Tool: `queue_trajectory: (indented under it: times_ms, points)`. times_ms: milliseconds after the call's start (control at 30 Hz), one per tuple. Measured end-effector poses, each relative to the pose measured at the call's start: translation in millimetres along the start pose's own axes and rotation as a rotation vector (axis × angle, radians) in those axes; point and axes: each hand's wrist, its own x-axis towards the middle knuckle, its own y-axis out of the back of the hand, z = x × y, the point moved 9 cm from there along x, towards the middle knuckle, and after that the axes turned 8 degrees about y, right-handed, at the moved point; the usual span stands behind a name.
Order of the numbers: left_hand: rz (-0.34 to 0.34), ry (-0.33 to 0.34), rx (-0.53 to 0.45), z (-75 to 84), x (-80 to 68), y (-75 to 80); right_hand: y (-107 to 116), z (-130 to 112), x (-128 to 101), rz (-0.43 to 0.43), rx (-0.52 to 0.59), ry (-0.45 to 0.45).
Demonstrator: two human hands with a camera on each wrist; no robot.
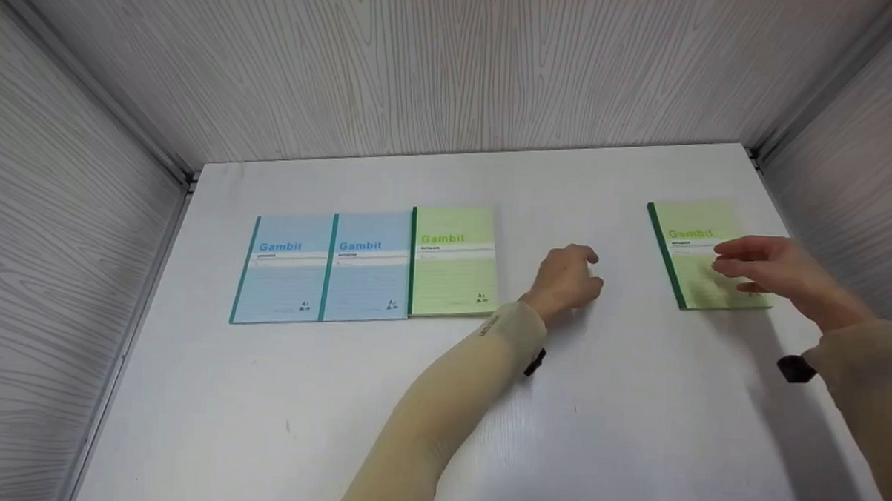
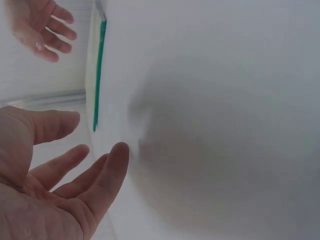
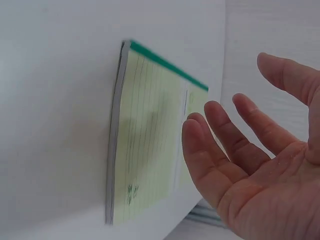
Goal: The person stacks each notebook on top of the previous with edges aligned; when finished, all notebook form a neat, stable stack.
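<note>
My right hand [image 1: 783, 273] hovers over the right side of a green notebook [image 1: 694, 266] that lies apart at the right of the table. In the right wrist view its fingers are loosely spread above the cover [image 3: 150, 140], holding nothing. My left hand [image 1: 567, 281] is over the bare tabletop between that notebook and a second green notebook [image 1: 452, 280]. Its fingers are relaxed and hold nothing in the left wrist view, where the lone notebook's dark green spine [image 2: 100, 75] shows beyond them.
Two blue notebooks [image 1: 285, 289] lie side by side, spines to the left, in a row with the second green notebook. The white table [image 1: 277, 422] meets grey wood-grain panels [image 1: 452, 73] at the back and both sides.
</note>
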Motion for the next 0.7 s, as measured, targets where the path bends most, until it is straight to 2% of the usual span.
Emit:
queue_trajectory:
  times_ms: [100, 200, 267, 433, 700]
  points:
    - [-0.025, 0.054, -0.047, 23.3, -4.2, -16.0, 16, 24, -6, 0.004, -0.010, -0.038]
    - [-0.059, 0.129, -0.126, 48.6, -23.9, -17.9, 27, 43, -9, 0.008, -0.009, -0.076]
    - [-0.057, 0.176, -0.179, 58.6, -28.7, -25.2, 31, 54, -9, 0.007, -0.014, -0.098]
    - [-0.088, 0.272, -0.352, 75.4, -34.1, -45.3, 37, 72, -7, 0.026, -0.021, -0.133]
    - [-0.170, 0.311, -0.585, 88.0, -27.7, -68.7, 35, 80, -2, 0.048, -0.003, -0.162]
